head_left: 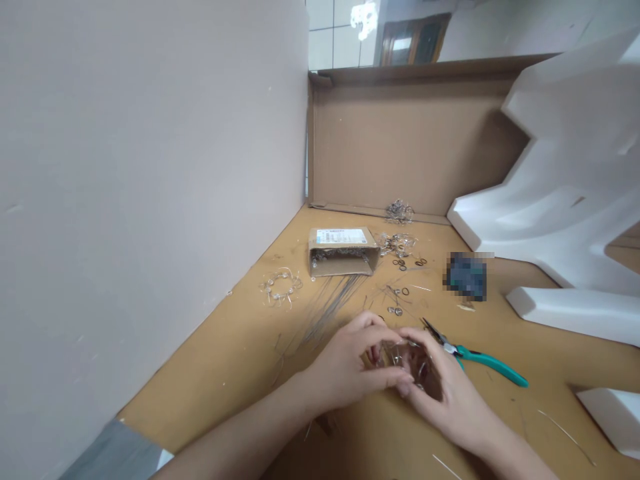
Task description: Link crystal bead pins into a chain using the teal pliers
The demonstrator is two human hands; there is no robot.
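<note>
Head view: left hand [347,362] and right hand [449,383], half-curled, grasp blurred clear wirework [397,360].

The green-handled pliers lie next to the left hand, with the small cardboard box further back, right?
Wrong hand: the head view shows the green-handled pliers next to the right hand, not the left hand. The small cardboard box is further back, as you say.

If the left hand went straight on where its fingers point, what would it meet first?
Most likely the right hand, which curls just opposite the left hand. Shiny bits between them might be met sooner; depth there is unclear.
</note>
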